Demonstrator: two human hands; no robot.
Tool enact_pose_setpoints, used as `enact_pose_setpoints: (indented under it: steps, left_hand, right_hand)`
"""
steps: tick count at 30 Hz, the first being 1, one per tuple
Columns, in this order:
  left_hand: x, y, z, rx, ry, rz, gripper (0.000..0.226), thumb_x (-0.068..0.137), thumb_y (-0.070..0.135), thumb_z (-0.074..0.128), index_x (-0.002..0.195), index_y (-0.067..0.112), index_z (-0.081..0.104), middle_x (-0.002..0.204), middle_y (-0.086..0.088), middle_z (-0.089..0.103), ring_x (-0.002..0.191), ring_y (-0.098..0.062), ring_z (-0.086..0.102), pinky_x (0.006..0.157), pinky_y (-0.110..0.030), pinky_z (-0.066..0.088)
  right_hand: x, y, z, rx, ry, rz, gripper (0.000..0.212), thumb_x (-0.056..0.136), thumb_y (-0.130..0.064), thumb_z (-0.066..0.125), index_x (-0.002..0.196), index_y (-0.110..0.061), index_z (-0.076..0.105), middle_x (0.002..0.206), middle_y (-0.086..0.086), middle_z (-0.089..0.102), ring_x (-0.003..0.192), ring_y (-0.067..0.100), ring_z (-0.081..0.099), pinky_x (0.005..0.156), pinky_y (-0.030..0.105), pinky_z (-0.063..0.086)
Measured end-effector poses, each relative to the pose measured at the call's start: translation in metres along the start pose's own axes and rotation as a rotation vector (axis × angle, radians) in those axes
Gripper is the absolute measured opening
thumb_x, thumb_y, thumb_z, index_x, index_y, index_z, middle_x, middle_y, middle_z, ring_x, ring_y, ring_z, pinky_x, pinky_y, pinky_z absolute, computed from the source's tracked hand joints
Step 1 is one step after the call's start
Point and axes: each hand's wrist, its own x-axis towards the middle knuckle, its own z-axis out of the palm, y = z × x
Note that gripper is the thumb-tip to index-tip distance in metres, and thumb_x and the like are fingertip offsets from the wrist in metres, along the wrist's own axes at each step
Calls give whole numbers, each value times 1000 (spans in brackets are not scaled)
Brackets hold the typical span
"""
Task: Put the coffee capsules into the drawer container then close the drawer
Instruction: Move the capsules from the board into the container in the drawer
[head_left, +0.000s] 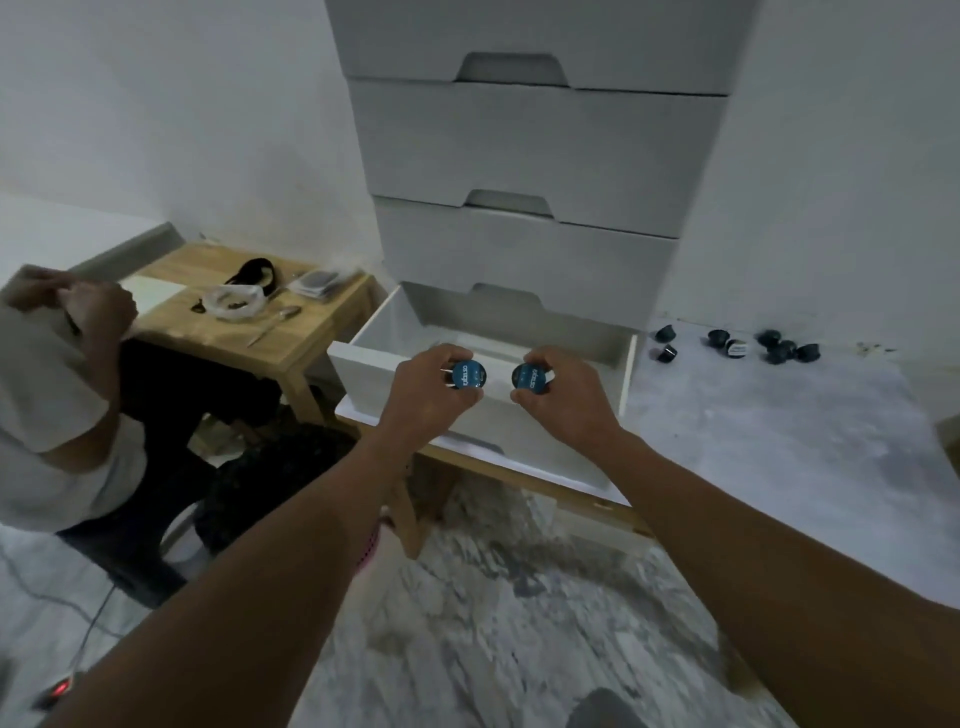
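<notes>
The likeliest slip from here is a release made too close to the front: both of your hands hang over the near edge of the open drawer (363, 379), so a capsule let go now could clip the front wall and bounce out onto the floor (727, 441). Carry them further in over the cavity before you let go. Your left hand (426, 395) pinches a blue-lidded coffee capsule (467, 375) between thumb and curled fingers, and your right hand (566, 400) pinches a second capsule (530, 378) the same way. Each grip is at the fingertips only, so a twist of the wrist could let one slide out early, and dropping both at once may knock them together. Both capsules sit side by side, just apart, with their foil lids turned towards you, above the front part of the drawer at the bottom of the chest of drawers (535, 150). Your hands hide much of the inside, so whether any capsules already lie there cannot be told. Don't push the drawer shut yet, I'd say: the loose capsules (779, 348) lie on the floor well to your right, beside the chest.
</notes>
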Motion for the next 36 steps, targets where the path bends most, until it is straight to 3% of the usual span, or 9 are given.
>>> enact_pose_setpoints:
  steps: [7,12,23,27,30,34,36]
  left_hand:
    - [36,-30,-7,-10,-47,23,44,75,23,79,115,14,61,112,-2,67,98,-14,64,94,-30,51]
    - [84,-44,-7,-14,-83,-6,43,74,20,79,114,14,62,108,-1,68,96,-14,65,87,-21,48]
    - [197,-70,27,105,-314,-68,37,76,14,77,111,13,64,101,-4,69,90,-18,66,83,-31,55]
    - [217,-79,47,160,-429,-8,38,75,13,76,110,13,64,104,-9,69,91,-20,65,84,-37,56]
    - [227,-86,56,205,-533,14,40,78,14,74,116,16,62,112,-4,67,95,-17,63,85,-30,53]
    - [239,-95,61,257,-645,68,45,84,20,69,127,20,55,123,0,61,90,-9,56,68,-14,41]
    - [243,-99,61,274,-675,103,46,85,23,68,129,21,54,126,2,60,98,-9,57,71,-15,37]
  right_hand:
    - [32,-12,31,-15,-25,24,39,76,-15,76,111,-8,60,107,8,63,96,21,57,85,32,48]
    - [79,-4,44,-26,-24,66,34,76,-13,76,106,-10,61,100,4,60,87,18,56,76,26,42]
    - [175,57,86,-28,-144,229,32,75,-14,76,102,-9,62,100,8,65,90,23,60,78,33,48]
    - [186,79,100,-45,-192,311,40,76,-17,75,112,-12,61,111,7,63,98,21,57,78,25,42]
    - [187,89,109,-52,-201,361,42,75,-17,76,114,-15,62,116,8,63,103,23,59,83,26,45]
    - [188,93,115,-94,-200,402,41,75,-17,75,114,-15,62,115,10,63,104,26,59,85,29,46]
    - [187,91,118,-113,-189,440,44,75,-18,75,116,-16,61,116,9,63,105,25,58,88,31,47]
